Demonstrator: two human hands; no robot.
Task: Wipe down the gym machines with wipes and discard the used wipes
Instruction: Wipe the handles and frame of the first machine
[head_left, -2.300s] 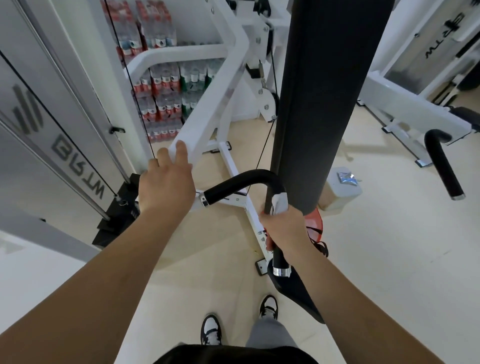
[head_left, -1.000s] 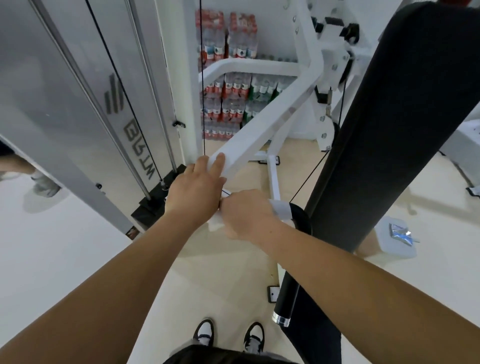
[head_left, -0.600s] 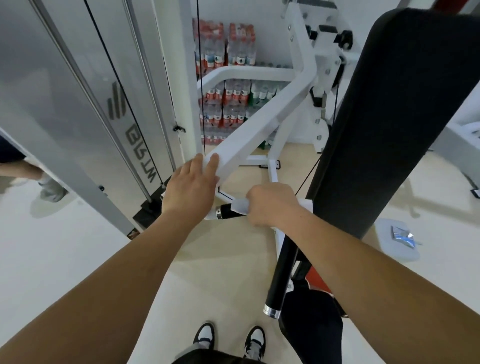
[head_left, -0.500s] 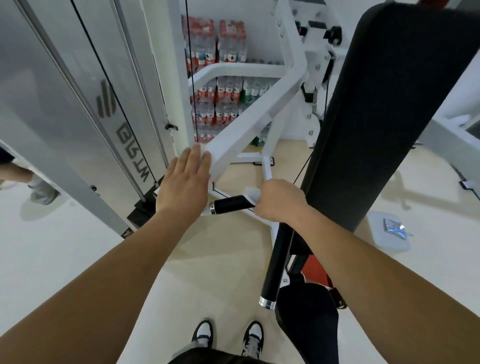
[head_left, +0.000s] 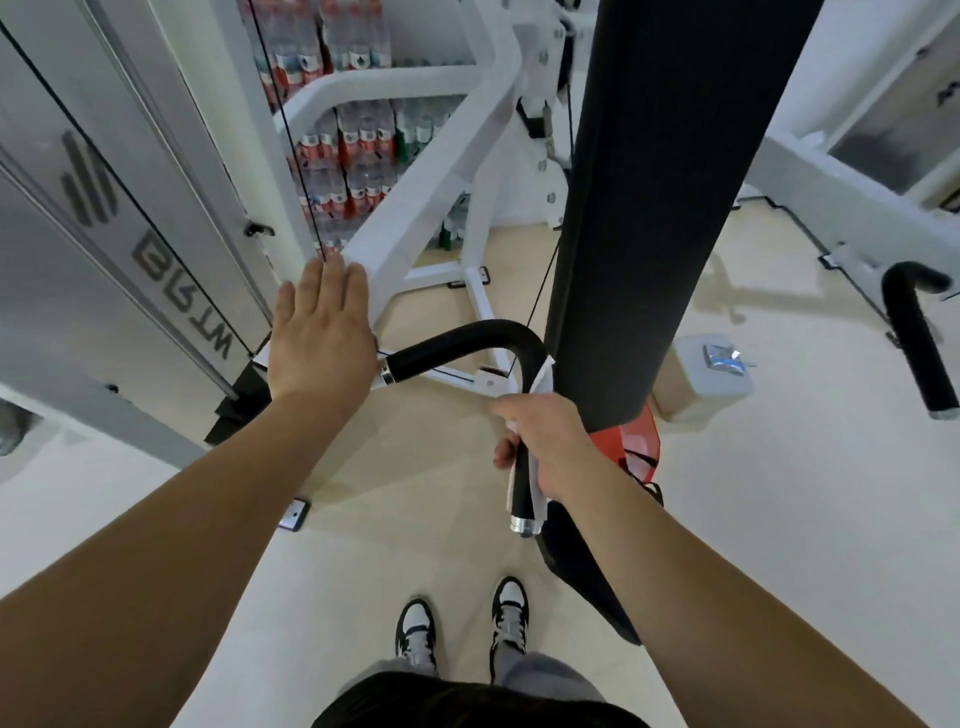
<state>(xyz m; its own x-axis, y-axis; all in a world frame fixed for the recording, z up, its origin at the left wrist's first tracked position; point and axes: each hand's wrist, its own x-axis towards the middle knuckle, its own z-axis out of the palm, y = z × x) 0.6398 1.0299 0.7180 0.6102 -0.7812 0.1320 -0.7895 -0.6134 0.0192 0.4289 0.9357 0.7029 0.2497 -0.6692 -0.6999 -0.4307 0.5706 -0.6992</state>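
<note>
A curved black foam handle (head_left: 467, 343) bends out from a white machine arm (head_left: 431, 197) and drops down to a chrome end cap. My right hand (head_left: 550, 447) grips the lower, straight part of that handle with a white wipe (head_left: 540, 382) wrapped around it; wipe edges stick out above and below my fingers. My left hand (head_left: 322, 332) lies flat with straight fingers on the end of the white arm, beside the handle's chrome collar. A tall black back pad (head_left: 665, 182) stands right behind the handle.
A pale wipe box (head_left: 701, 384) with a foil packet on top sits on the floor at right, a red bag (head_left: 636, 447) beside it. A second black handle (head_left: 914, 343) hangs far right. Grey weight-stack shroud (head_left: 78, 218) at left; bottled water packs (head_left: 358, 150) behind. My shoes (head_left: 462, 618) below.
My right hand slid with the wipe from the handle's upper bend, round the curve, down to its lower straight part. My left hand's fingers straightened on the white arm. The view shifted right.
</note>
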